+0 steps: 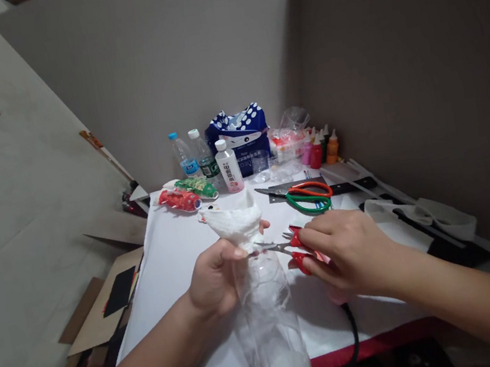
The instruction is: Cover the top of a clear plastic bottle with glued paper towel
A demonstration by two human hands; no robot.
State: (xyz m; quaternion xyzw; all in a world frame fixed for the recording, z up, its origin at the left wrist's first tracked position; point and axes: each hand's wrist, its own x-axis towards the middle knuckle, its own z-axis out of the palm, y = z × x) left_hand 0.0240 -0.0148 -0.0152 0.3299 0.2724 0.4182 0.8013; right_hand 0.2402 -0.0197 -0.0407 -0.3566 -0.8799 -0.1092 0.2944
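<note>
A clear plastic bottle [272, 311] points toward me, its far end covered by a white padded piece [237, 219] with a small black dot like an eye. My left hand [217, 274] is closed around the bottle's neck, with the thumb at the lower edge of the white piece. Small scissors with red handles [300, 262] are in my right hand [344, 248], its fingers in the loops. Their blades are slightly apart and their tips are at the edge of the white piece, beside my left thumb.
Large scissors with green and orange handles [309, 200] lie behind my right hand. Three bottles, a blue bag [242, 140] and several paint bottles [316, 155] line the back. Red and green fish-shaped pieces [179, 200] lie back left. Cardboard [99, 307] leans at the left.
</note>
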